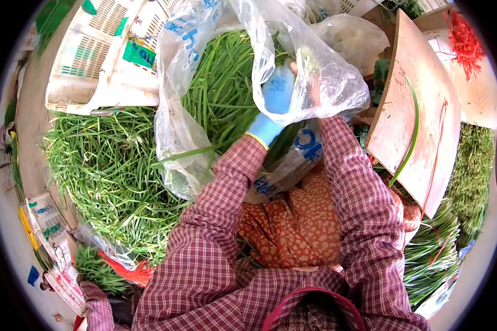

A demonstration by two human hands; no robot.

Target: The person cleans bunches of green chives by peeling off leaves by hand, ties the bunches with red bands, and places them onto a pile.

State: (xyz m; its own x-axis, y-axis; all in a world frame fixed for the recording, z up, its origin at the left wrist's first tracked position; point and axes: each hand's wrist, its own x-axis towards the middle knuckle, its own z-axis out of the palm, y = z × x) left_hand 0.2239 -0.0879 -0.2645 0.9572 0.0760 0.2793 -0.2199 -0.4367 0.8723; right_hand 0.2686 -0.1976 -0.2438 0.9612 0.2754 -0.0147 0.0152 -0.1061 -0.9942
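Head view, and in front of me a clear plastic bag (170,118) with blue lettering stands gaping, packed with long green stalks (218,77). The person's left hand (278,88), in a blue glove, reaches in at the bag's mouth, back of the hand up, against the greens; its fingertips are lost in blur and plastic, so I can't tell how far they're spread or whether they grip anything. The right hand (315,83) is at the bag's right side, behind a fold of the film, too smeared for me to tell its opening or its hold.

Left of the bag there's a loose heap of greens (110,176), with white crates (107,38) farther back on that side. Right of the bag a wooden board (419,105) leans at a tilt, one long leaf (413,138) across it. On the bag's near side I see orange patterned cloth (298,220).
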